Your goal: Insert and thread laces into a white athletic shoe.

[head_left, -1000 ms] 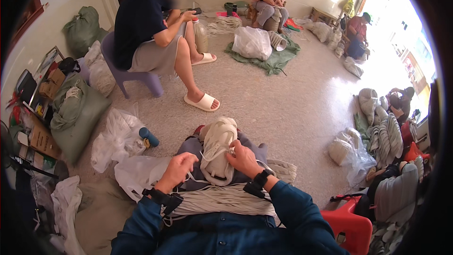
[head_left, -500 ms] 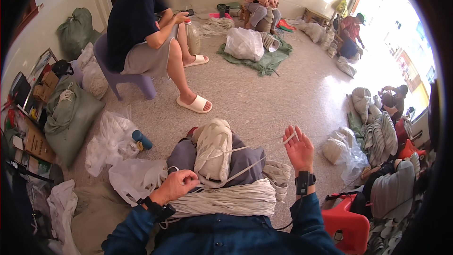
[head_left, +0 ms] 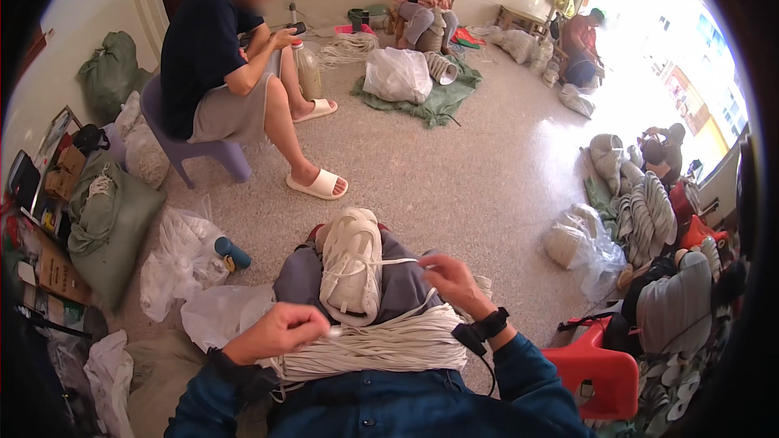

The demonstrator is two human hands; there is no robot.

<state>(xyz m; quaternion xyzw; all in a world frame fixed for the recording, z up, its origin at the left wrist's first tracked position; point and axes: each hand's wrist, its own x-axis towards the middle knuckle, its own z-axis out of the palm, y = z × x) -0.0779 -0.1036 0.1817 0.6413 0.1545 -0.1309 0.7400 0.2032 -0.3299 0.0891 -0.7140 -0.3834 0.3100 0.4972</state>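
Observation:
A cream shoe upper [head_left: 350, 272] rests upright between my knees, its front criss-crossed with a lace. One length of white shoelace [head_left: 396, 261] runs from its right side to my right hand [head_left: 456, 282], whose thumb and fingers pinch it. My left hand [head_left: 280, 332] is closed at the lower left of the shoe, with a small white bit, seemingly a lace end, at its fingertips. Across my lap, under both hands, lies a thick bundle of white laces [head_left: 381, 347]. Part of a loose lace strand passes between the bundle and my right wrist.
A person [head_left: 203, 57] sits on a purple chair ahead left, holding a phone. Other people sit farther back. White plastic bags [head_left: 182, 255], a blue bottle [head_left: 233, 252] and sacks lie at left. A red stool [head_left: 596, 369] and stacked shoe parts [head_left: 649, 215] stand at right.
My right hand has come down and left from its raised, spread position and now pinches the lace beside the shoe. My left hand has shifted slightly down and left.

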